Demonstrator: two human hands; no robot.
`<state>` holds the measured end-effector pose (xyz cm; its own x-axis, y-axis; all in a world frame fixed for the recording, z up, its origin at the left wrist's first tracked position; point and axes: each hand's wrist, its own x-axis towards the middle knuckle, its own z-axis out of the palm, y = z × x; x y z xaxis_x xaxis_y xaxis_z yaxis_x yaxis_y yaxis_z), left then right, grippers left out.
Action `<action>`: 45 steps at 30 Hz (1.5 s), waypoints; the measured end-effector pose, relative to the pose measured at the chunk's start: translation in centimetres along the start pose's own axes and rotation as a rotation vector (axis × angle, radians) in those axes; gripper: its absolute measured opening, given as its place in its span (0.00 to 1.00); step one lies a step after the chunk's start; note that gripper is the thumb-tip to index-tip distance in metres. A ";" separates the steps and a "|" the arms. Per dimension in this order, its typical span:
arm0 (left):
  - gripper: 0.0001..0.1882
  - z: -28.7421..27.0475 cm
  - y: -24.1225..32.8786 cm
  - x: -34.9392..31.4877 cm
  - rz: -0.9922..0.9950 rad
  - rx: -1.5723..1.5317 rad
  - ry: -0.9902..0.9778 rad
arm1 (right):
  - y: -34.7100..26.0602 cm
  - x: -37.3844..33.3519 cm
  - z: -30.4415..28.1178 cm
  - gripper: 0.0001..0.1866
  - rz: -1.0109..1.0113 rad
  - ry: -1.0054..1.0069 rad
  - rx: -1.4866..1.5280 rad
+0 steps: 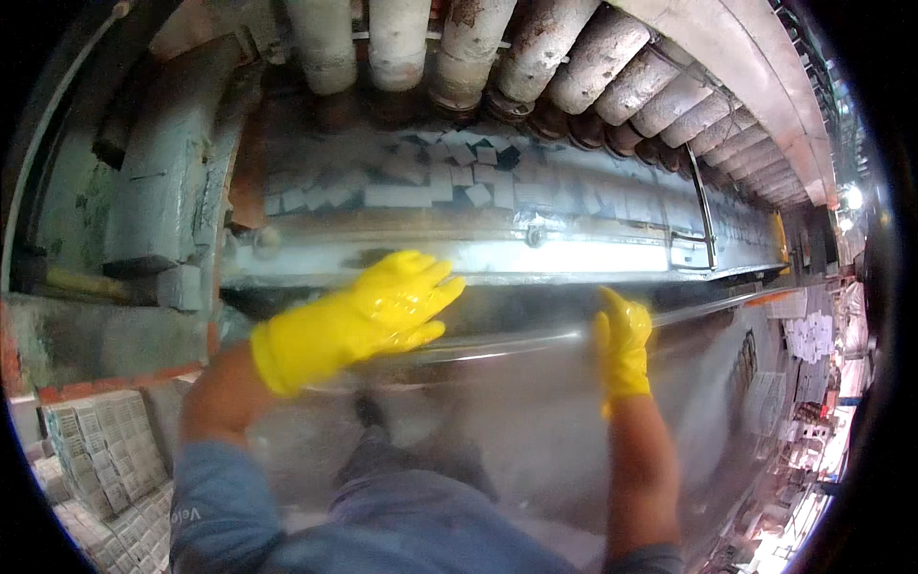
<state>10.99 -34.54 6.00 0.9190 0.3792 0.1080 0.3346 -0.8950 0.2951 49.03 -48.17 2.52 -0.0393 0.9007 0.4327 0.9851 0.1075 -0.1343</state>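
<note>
Both my hands wear yellow rubber gloves. My left hand [387, 304] is held over the near rim of a long trough, its fingers stretched out and apart, with nothing in them. My right hand [623, 340] is farther right, just short of the same rim. Its thumb side points up and the other fingers are partly hidden, but I see nothing held in it. A shiny metal rail [507, 349] runs across below both hands; whether either glove touches it I cannot tell. Several pale flat rectangular pieces [411, 195] lie in the trough beyond its light ledge [459, 256].
A row of thick, stained pipes [469, 48] overhangs the far side. At right an upright metal rod [705, 206] stands by the ledge. A concrete block wall [153, 201] bounds the left end. Stacked pale slatted trays [100, 440] stand lower left. The view is hazy.
</note>
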 end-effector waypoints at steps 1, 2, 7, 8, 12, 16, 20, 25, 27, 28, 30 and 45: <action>0.32 -0.5 0.8 -1.2 -0.044 -0.011 -0.006 | 0.3 -0.3 0.2 0.22 0.007 -0.012 -0.002; 0.32 -1.2 1.6 -2.5 -0.087 -0.024 -0.011 | 0.6 -0.5 0.2 0.22 0.006 -0.022 -0.005; 0.30 -2.7 3.8 -11.6 -0.584 -0.145 0.114 | 0.5 -1.0 -0.3 0.20 0.013 -0.017 0.045; 0.27 -2.2 4.0 -12.6 -0.772 -0.312 0.251 | 0.1 -0.8 -1.0 0.20 0.025 -0.026 0.075; 0.22 1.5 3.7 -13.7 -0.907 0.162 0.498 | 1.6 -2.0 0.5 0.18 0.102 -0.018 0.182; 0.20 1.6 4.7 -13.0 -0.925 0.241 0.582 | 1.3 -2.6 -0.7 0.16 -0.044 0.045 0.054; 0.20 2.4 4.9 -13.2 -1.044 0.304 0.627 | 0.4 -2.4 -1.8 0.13 -0.091 0.168 0.062; 0.22 3.6 3.4 -13.4 -1.325 0.380 0.661 | 1.3 -2.3 -0.7 0.13 -0.159 0.277 0.162; 0.23 3.7 2.8 -13.0 -1.421 0.362 0.656 | 1.6 -2.4 -0.4 0.14 -0.136 0.275 0.234; 0.23 3.5 2.5 -12.8 -1.467 0.355 0.654 | 2.1 -2.3 -0.5 0.14 -0.163 0.241 0.259; 0.25 3.1 2.0 -12.7 -1.496 0.352 0.624 | 3.9 -2.1 -0.6 0.14 -0.214 0.168 0.316; 0.24 3.4 -3.8 -15.8 -1.568 0.211 0.610 | 19.0 4.5 2.2 0.25 0.897 -0.402 0.136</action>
<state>-4.11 -37.96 -0.06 -0.4895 0.8501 0.1939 0.8444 0.4067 0.3486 67.21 -41.15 -0.07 0.6326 0.7454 -0.2103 0.6513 -0.6589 -0.3764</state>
